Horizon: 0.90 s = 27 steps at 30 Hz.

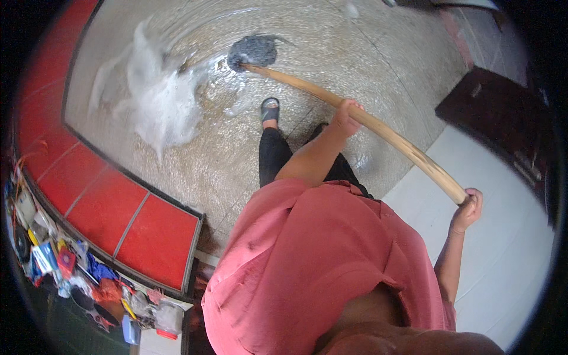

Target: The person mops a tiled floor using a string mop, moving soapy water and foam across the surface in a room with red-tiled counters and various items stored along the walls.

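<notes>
A long wooden mop handle [399,137] runs slantwise across the view, from the upper middle down to the right. My left hand [348,117] is closed around its middle part. At its near end, my right hand [468,211] grips the handle's tip. The dark grey mop head [255,51] lies on the wet speckled floor [310,49], beyond my sandalled foot [270,111]. White foam [166,104] spreads over the floor to the left of the mop head.
Red panels with a dark edge [155,235] stand at the left, beside a shelf cluttered with bags, jars and boxes. At the right are a dark brown piece of furniture [492,100] and a pale smooth surface [501,248].
</notes>
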{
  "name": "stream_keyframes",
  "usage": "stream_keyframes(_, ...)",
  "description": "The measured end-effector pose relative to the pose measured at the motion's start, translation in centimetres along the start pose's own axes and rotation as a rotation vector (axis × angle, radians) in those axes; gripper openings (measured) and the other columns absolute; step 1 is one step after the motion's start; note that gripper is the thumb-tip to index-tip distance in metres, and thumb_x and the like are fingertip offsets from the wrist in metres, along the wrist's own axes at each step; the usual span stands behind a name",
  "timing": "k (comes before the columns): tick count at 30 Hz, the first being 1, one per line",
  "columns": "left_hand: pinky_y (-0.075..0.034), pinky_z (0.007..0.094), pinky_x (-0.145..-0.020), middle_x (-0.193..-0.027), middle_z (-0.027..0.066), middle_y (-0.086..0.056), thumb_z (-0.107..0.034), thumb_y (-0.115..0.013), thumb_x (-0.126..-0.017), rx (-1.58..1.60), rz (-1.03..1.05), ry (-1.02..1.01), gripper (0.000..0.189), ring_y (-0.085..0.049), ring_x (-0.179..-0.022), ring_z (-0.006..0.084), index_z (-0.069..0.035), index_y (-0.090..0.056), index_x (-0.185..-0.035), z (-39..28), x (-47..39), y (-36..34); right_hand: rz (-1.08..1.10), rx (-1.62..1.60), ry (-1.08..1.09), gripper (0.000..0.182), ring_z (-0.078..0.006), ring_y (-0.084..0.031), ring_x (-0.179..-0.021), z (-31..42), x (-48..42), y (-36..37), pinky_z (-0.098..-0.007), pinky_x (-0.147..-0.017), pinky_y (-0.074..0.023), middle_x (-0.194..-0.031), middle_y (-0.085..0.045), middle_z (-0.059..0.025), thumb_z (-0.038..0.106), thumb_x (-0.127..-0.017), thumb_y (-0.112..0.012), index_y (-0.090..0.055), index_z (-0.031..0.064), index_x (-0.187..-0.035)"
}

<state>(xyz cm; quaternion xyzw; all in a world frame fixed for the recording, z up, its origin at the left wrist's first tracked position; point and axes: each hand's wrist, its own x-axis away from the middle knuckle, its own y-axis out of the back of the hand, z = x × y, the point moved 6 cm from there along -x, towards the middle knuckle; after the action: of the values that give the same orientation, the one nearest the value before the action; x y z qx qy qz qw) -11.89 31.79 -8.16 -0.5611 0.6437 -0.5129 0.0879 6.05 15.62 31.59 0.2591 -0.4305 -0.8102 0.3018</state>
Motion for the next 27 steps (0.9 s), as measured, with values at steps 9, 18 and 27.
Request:
stream_keyframes(9,-0.048,0.0365,-0.061,-0.063,0.0043,-0.047,-0.014,-0.056,-0.071,0.511,-0.606,0.378,0.012,-0.05,-0.06,0.0218,-0.01,-0.046,-0.067,-17.6,-4.6,20.1,0.328,-0.171,0.086,0.021,-0.0085,-0.041,-0.053,11.7,1.4,-23.2,-0.0234,-0.049,-0.0351,-0.064,-0.045,-0.0008,0.007,-0.082,-0.036,-0.057,0.0025,-0.083)
stream_keyframes(18,-0.047,0.0315,-0.058,-0.059,0.0045,-0.045,-0.007,-0.054,-0.065,0.545,-0.66,0.391,0.011,-0.046,-0.054,0.019,-0.009,-0.043,-0.065,-17.2,-0.9,24.4,0.366,-0.212,-0.209,0.024,-0.0087,-0.042,-0.059,3.3,5.9,-25.6,-0.0236,-0.052,-0.0377,-0.071,-0.047,-0.0022,0.019,-0.089,-0.036,-0.054,0.0039,-0.086)
stream_keyframes(27,-0.044,0.0383,-0.065,-0.065,0.0067,-0.049,-0.011,-0.056,-0.064,0.385,-0.565,0.573,0.011,-0.05,-0.063,0.0231,-0.01,-0.047,-0.069,-12.0,8.9,16.6,0.187,-0.228,-0.502,0.028,-0.01,-0.044,-0.051,-7.9,12.4,-16.5,-0.0236,-0.041,-0.0369,-0.072,-0.05,-0.0025,0.026,-0.087,-0.035,-0.054,0.0066,-0.084)
